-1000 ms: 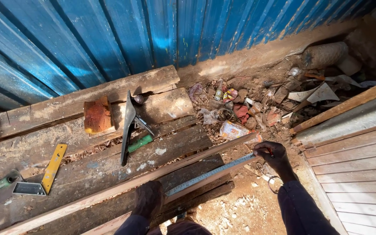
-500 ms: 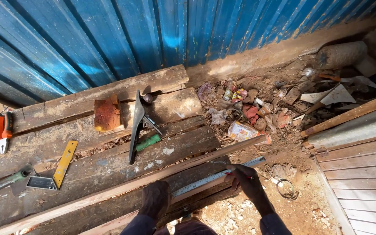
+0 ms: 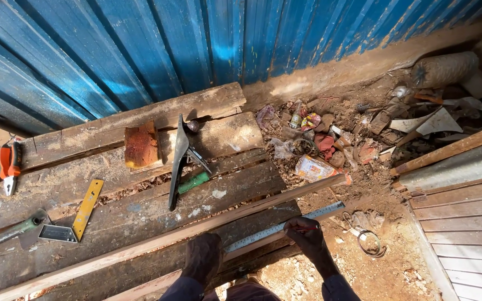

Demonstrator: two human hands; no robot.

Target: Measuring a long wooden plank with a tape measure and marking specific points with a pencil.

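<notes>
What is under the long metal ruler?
The metal ruler lies along a long wooden strip on the plank bench. The left hand and right hand cover parts of it.

Single view, from your head: you look steeply down and a bit forward at the rough weathered plank bench [image 3: 140, 217], close enough that your forearms enter at the bottom edge. You face the blue corrugated metal wall [image 3: 196, 44] filling the top. The littered dirt ground [image 3: 364, 262] sits right, farther below. No second view.
</notes>
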